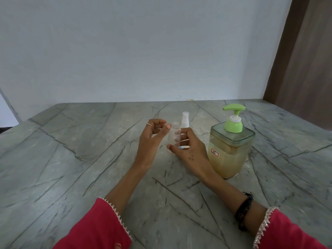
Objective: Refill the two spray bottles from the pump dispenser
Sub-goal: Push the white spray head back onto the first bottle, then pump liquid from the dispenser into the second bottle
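Note:
A small clear spray bottle [174, 136] stands upright on the table with its neck uncapped. My right hand [188, 150] grips it, thumb in front near its base and fingers round its back. My left hand [152, 139] hovers just left of the bottle's neck with loosely curled fingers, and I see nothing in it. A second small bottle [185, 119] with a white spray top stands right behind the first, partly hidden. To the right stands the pump dispenser [231, 150], a square clear jar of yellowish liquid with a green pump [233, 121].
Everything sits on a grey veined stone table [89, 159] that meets a pale wall at the back. A brown curtain or panel [305, 60] hangs at the far right. A small white-and-blue object shows under my right palm; what it is I cannot tell.

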Action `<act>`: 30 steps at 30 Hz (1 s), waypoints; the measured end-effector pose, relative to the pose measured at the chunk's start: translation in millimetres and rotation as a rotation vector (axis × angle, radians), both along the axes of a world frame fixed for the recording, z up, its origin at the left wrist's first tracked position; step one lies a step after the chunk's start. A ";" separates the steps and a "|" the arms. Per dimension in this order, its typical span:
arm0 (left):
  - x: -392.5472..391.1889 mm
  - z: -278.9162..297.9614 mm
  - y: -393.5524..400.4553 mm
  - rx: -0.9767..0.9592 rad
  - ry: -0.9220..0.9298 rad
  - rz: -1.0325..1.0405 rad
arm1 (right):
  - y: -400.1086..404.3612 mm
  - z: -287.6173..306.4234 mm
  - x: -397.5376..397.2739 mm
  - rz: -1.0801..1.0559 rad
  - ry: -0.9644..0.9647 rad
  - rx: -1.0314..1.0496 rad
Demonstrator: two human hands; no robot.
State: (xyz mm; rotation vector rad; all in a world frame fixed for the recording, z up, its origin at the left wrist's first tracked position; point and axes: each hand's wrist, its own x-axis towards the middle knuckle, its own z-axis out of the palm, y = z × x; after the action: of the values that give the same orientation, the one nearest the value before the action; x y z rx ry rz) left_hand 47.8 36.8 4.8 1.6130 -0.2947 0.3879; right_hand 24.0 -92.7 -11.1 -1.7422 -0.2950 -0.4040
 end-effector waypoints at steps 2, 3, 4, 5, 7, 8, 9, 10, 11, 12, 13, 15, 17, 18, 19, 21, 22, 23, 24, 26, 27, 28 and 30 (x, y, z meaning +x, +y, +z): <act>-1.4 -2.3 -2.6 0.050 0.020 -0.074 | -2.2 0.9 -0.6 -0.011 -0.005 0.012; -2.3 -3.3 -4.3 0.089 0.024 -0.093 | -2.8 1.4 -1.3 -0.014 -0.007 0.017; -2.8 -4.3 -6.1 0.131 0.021 -0.102 | -3.5 1.5 -1.5 -0.017 -0.009 0.019; -3.3 -5.0 -7.4 0.159 0.016 -0.107 | -3.9 2.0 -1.5 -0.020 -0.010 0.015; -2.6 -5.7 -7.7 0.166 0.010 -0.104 | -4.5 2.7 -1.3 -0.029 -0.011 -0.008; -2.2 -5.7 -7.1 0.158 0.013 -0.101 | -4.5 2.7 -1.0 -0.033 -0.012 -0.016; -2.2 -5.2 -6.6 0.149 0.016 -0.101 | -5.1 2.9 -1.3 -0.034 -0.011 -0.017; -1.9 -5.1 -6.1 0.137 0.019 -0.106 | -5.6 2.9 -1.3 -0.036 -0.006 -0.013; -1.3 -5.4 -5.4 0.121 0.021 -0.115 | -6.4 2.8 -1.3 -0.039 -0.002 -0.008; -0.7 -5.8 -4.8 0.100 0.023 -0.124 | -7.2 2.8 -1.3 -0.045 0.000 -0.006; -0.1 -5.9 -4.2 0.080 0.027 -0.130 | -7.9 3.2 -1.3 -0.051 -0.001 -0.009; 0.9 -6.3 -3.2 0.058 0.032 -0.139 | -9.0 3.7 -1.4 -0.062 -0.013 -0.024; 1.1 -6.6 -3.1 0.059 0.026 -0.147 | -9.6 3.5 -1.8 -0.066 -0.026 -0.037; 0.9 -6.8 -3.1 0.058 0.019 -0.153 | -9.7 3.7 -2.5 -0.066 -0.030 -0.044; 0.4 -6.6 -3.1 0.054 0.012 -0.158 | -9.8 3.9 -3.6 -0.066 -0.037 -0.051; -0.4 -6.2 -2.8 0.042 -0.002 -0.163 | -11.1 3.6 -6.0 -0.065 -0.060 -0.070; -0.4 -6.3 -2.6 0.037 -0.007 -0.166 | -12.0 3.3 -7.6 -0.063 -0.075 -0.076; -0.3 -6.6 -2.4 0.036 -0.012 -0.170 | -13.2 2.5 -9.2 -0.059 -0.093 -0.079; -0.2 -6.6 -2.3 0.040 -0.017 -0.172 | -14.7 1.7 -11.2 -0.055 -0.119 -0.086; -1.2 -6.5 -2.7 0.055 -0.025 -0.183 | -18.3 0.9 -16.2 -0.062 -0.186 -0.145; -2.1 -6.4 -2.9 0.062 -0.031 -0.201 | -20.2 1.4 -19.8 -0.065 -0.223 -0.190; -2.9 -6.4 -3.3 0.071 -0.037 -0.223 | -22.2 2.5 -23.8 -0.070 -0.264 -0.237; -4.9 -6.3 -4.8 0.092 -0.045 -0.266 | -26.4 6.5 -32.6 -0.088 -0.354 -0.322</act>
State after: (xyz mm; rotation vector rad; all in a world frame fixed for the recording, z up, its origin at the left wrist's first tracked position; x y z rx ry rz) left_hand 42.9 32.0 -1.5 1.6306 -0.5614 0.2087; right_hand -8.6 -119.0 -4.5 -1.9986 -0.5630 -0.7655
